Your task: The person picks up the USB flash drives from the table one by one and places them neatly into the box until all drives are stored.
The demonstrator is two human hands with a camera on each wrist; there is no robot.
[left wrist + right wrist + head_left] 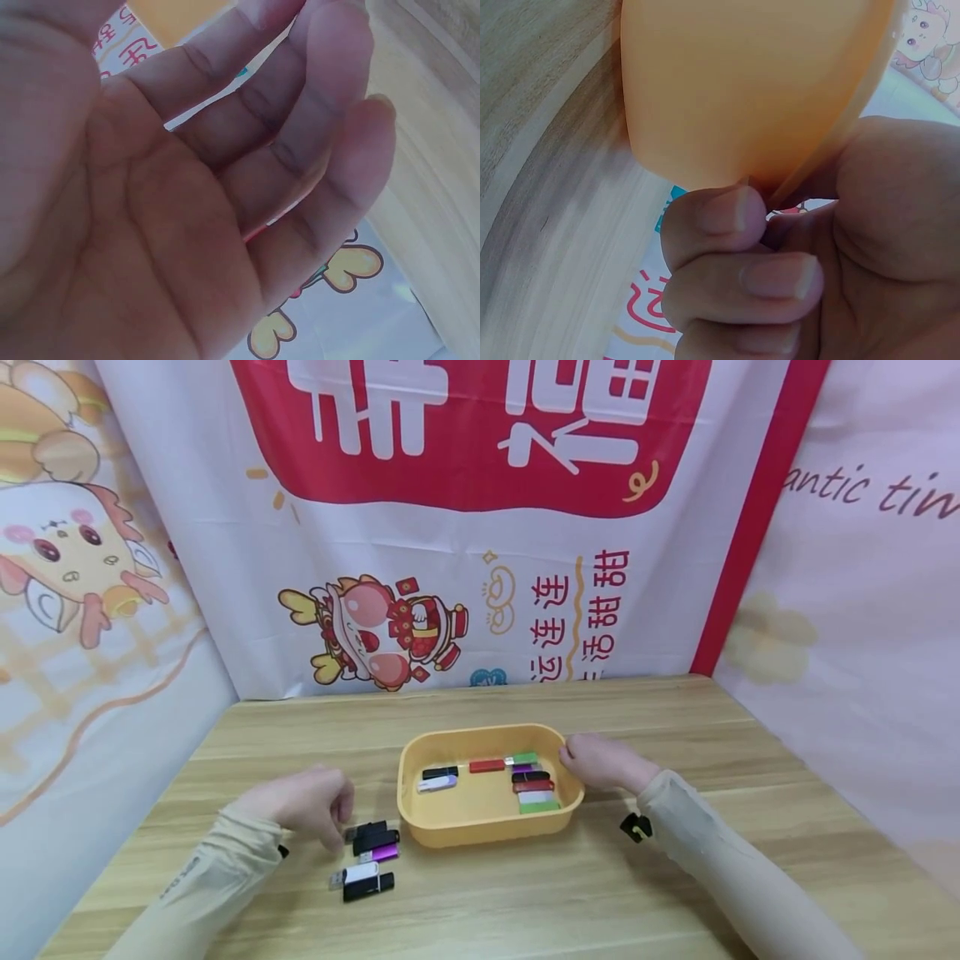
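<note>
My right hand (606, 762) grips the right end of a yellow plastic basket (487, 835), its thumb and curled fingers at the rim, as the right wrist view shows close up. Over the table, left of the basket, hovers my left hand (311, 802), fingers loosely bent. Its palm holds nothing in the left wrist view. Just beside its fingertips lies a loose group of USB sticks: black ones (375, 842), a purple one (385, 852), a white one (362, 872) and another black one (367, 887) nearest me.
Inside the basket, a black stick (440, 772) and a whitish stick (437, 783) lie at the left, a red stick (487, 766) at the back. Several more, including a green one (540, 807), line the right side. Printed cloth (420, 552) hangs behind the wooden table (480, 910).
</note>
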